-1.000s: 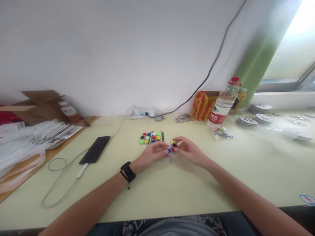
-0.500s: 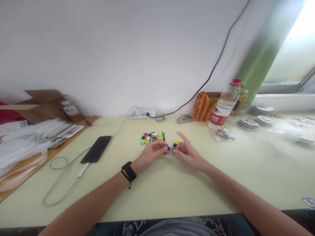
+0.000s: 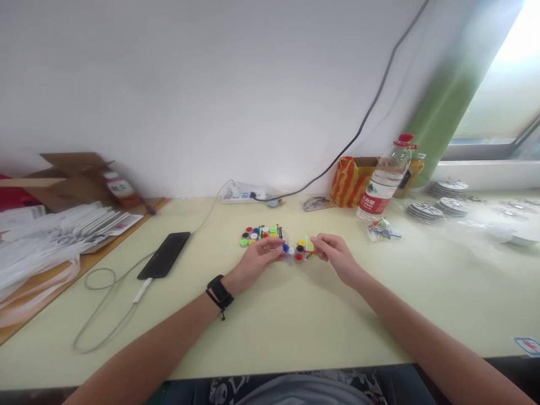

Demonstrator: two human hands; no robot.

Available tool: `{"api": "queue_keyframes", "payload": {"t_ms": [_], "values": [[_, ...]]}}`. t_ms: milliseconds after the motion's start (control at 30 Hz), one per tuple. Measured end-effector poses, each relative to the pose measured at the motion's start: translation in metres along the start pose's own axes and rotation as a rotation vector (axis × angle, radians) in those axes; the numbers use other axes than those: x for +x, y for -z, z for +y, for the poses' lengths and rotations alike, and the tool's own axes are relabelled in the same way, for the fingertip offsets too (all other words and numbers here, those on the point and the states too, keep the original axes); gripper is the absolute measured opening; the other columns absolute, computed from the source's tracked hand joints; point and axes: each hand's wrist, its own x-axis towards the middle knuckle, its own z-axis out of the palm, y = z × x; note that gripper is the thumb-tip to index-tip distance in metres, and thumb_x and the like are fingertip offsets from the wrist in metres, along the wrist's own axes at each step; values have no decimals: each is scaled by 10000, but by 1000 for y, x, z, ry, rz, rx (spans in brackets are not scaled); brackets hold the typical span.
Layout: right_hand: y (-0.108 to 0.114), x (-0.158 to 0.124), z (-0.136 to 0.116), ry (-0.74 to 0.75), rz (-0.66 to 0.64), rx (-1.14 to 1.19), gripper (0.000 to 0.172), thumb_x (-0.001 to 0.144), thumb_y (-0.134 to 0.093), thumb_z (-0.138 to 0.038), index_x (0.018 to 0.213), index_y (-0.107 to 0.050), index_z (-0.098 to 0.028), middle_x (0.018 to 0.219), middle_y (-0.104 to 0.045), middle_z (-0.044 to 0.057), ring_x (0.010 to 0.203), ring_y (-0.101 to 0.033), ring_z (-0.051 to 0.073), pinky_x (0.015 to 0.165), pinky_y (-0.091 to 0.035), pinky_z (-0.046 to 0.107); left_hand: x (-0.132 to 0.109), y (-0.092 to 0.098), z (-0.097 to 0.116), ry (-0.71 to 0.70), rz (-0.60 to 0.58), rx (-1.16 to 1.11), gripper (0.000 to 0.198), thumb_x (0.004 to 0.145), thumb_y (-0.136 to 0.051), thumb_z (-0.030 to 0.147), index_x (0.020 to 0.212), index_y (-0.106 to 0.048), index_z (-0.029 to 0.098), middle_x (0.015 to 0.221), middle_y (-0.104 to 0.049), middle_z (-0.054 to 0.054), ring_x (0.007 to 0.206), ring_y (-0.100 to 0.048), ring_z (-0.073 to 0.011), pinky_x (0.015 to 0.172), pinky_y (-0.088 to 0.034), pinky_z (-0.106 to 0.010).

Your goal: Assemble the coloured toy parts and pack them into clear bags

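Blue disc (image 3: 286,247) sits at the tip of the left grip (image 3: 254,263); whether pinched, I cannot tell.

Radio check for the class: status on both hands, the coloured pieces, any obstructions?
Left hand at blue piece, grip unclear. Right hand at yellow-green parts, hold unclear. Red piece, black piece between hands. Water bottle apart, not in the way.

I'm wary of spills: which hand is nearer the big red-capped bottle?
Right. The right hand is on the near side of the bottle, to its left; the left hand is farther left, fingertips at a small blue piece.
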Motion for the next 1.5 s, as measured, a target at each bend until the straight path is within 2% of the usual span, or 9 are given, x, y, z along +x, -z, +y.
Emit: {"api": "queue_keyframes", "payload": {"t_ms": [100, 167, 300, 467, 633, 867, 1100, 1300, 1500], "values": [[13, 9, 10, 34, 143, -156, 462, 862, -630, -634, 709, -572, -203, 596, -429, -34, 560, -369, 127, 528, -293, 271, 1, 3, 4, 43, 33, -121, 313, 818, -832, 241, 1111, -758, 159, 1144, -751, -89, 973, -716, -166, 1000, -530, -318], [22, 14, 17, 89, 169, -335, 399, 882, -608, -571, 738, -599, -199, 620, -498, -18, 580, -416, 139, 548, -326, 277, 2, 5, 5, 68, 33, -200, 289, 847, -804, 205, 1126, -755, 146, 1163, -751, -101, 988, -717, -158, 1018, -523, -296], [38, 21, 26, 206, 59, -690, 205, 860, -605, -344, 714, -615, -200, 697, -627, 18, 641, -510, 161, 612, -385, 294, 5, 12, 4, 99, 15, -332, 265, 895, -743, 157, 1159, -743, 127, 1206, -742, -121, 1017, -721, -153, 1010, -532, -258], [47, 21, 30, 257, -128, -843, 46, 822, -627, -233, 816, -668, -213, 806, -669, 32, 761, -593, 185, 687, -446, 299, 5, 16, 3, 104, -1, -418, 268, 912, -696, 101, 1175, -732, 135, 1182, -752, -116, 1028, -731, -162, 987, -552, -248], [47, 21, 32, 225, -182, -861, 95, 885, -603, -260, 851, -677, -213, 843, -669, 44, 761, -597, 184, 690, -459, 302, 3, 14, 6, 110, -10, -431, 264, 924, -685, 110, 1184, -726, 130, 1194, -745, -121, 1018, -734, -163, 975, -561, -248], [44, 20, 31, 195, -140, -791, 129, 952, -504, -279, 874, -584, -214, 849, -664, 32, 737, -578, 175, 672, -444, 297, 1, 11, 9, 108, -36, -415, 232, 932, -680, 116, 1158, -732, 103, 1201, -739, -131, 977, -735, -142, 961, -558, -222], [34, 15, 30, 207, -81, -770, 152, 995, -430, -311, 904, -521, -231, 788, -626, 3, 692, -544, 173, 639, -410, 294, -2, 7, 10, 146, -6, -418, 215, 924, -688, 104, 1132, -737, 115, 1139, -756, -123, 993, -731, -153, 969, -555, -235], [18, 8, 25, 245, -153, -774, 243, 992, -469, -346, 819, -582, -217, 765, -633, 20, 679, -539, 171, 617, -395, 285, -1, 9, 9, 144, 9, -442, 211, 929, -662, 79, 1124, -728, 125, 1072, -766, -110, 987, -735, -161, 952, -563, -246], [8, 3, 19, 279, -240, -756, 241, 986, -508, -316, 1075, -720, -244, 967, -736, 53, 794, -627, 187, 724, -454, 301, -1, 9, 9, 145, 15, -450, 200, 925, -669, 81, 1114, -718, 119, 1102, -761, -119, 1007, -735, -165, 959, -559, -245]]}}
